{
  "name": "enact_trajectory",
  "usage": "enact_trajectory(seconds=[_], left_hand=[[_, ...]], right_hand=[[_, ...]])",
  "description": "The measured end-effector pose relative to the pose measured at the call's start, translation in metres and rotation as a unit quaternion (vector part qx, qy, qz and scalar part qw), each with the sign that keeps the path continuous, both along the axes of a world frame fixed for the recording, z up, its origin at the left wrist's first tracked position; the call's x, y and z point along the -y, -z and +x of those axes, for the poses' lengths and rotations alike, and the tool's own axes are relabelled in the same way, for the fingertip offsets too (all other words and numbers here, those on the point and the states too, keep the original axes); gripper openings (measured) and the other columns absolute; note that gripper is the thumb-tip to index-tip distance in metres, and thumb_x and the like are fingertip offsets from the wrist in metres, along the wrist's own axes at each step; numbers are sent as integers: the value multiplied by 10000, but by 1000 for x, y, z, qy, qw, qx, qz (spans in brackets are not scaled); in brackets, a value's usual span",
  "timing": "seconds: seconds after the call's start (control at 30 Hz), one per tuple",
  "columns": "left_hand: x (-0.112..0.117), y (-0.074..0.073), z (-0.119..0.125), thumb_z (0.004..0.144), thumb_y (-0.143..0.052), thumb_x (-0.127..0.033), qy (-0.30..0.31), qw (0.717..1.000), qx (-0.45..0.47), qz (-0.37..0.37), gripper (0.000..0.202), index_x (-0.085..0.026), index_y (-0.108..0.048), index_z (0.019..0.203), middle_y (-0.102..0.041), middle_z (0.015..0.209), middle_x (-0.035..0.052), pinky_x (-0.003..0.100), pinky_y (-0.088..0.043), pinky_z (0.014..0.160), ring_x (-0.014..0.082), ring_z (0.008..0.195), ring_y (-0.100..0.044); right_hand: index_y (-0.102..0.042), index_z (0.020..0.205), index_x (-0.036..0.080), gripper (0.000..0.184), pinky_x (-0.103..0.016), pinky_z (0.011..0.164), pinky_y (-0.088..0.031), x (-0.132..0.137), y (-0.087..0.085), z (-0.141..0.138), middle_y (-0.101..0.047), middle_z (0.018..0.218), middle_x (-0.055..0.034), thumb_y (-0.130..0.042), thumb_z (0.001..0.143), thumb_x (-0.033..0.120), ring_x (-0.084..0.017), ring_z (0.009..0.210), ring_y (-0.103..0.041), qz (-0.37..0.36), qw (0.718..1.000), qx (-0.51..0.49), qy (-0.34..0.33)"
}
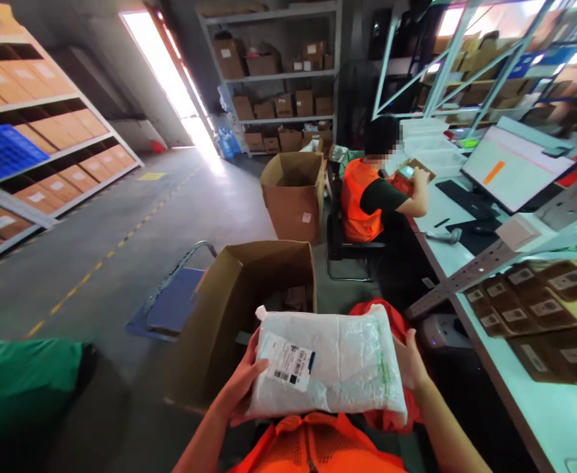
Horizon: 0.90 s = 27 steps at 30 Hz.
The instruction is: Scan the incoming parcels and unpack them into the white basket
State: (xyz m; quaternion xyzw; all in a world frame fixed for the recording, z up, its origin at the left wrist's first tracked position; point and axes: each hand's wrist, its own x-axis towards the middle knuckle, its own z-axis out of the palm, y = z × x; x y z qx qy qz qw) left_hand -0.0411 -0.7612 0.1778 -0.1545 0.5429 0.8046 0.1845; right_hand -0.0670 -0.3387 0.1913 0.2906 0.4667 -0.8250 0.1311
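Observation:
A white plastic mailing parcel (342,361) with a printed shipping label (291,363) lies across both my hands, in front of my orange vest. My left hand (249,371) grips its left end, thumb on top beside the label and the other fingers hidden beneath. At the right end, my right hand (411,360) supports the parcel, thumb raised and fingers out of sight behind and under it. Just beyond the parcel stands a large open cardboard box (209,328) with some items down inside. Something red (367,307) shows behind the parcel's right end.
Ahead, a seated co-worker (362,197) handles a small box at a desk with a monitor (512,167). Another big carton (293,210) stands beyond mine. A blue hand trolley (175,302) is at left. Brown packages (535,295) sit on the right-hand bench; shelves (37,125) line the left.

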Motion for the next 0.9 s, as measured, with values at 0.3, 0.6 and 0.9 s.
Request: enact_trajectory(seconds=[0.3, 0.6, 0.9], left_hand=[[110, 62, 71, 637, -875, -390, -82, 996, -31, -12, 1140, -226, -349, 1635, -609, 1435, 153, 492, -448, 1153, 379, 1311, -573], [365, 122, 241, 611, -953, -465, -272, 955, 106, -52, 922, -172, -608, 1413, -747, 1242, 163, 453, -559, 1026, 375, 1133, -715], [512, 127, 320, 679, -930, -389, -402, 896, 187, -26, 776, -180, -601, 1349, -771, 1208, 141, 412, -611, 920, 323, 1031, -771]], right_hand=[[-671, 1272, 219, 651, -486, 962, -600, 119, 18, 6, -735, 1262, -131, -906, 735, 500, -362, 1124, -717, 148, 951, -30, -269], [-564, 1446, 250, 874, -527, 1071, -512, 457, 60, 34, -704, 1296, -104, -876, 702, 586, -356, 1177, -650, 213, 857, -149, -445], [-398, 1603, 248, 1115, -519, 1220, -378, 694, 92, 34, -574, 1507, -118, -913, 666, 565, -363, 1416, -500, 149, 767, -162, -602]])
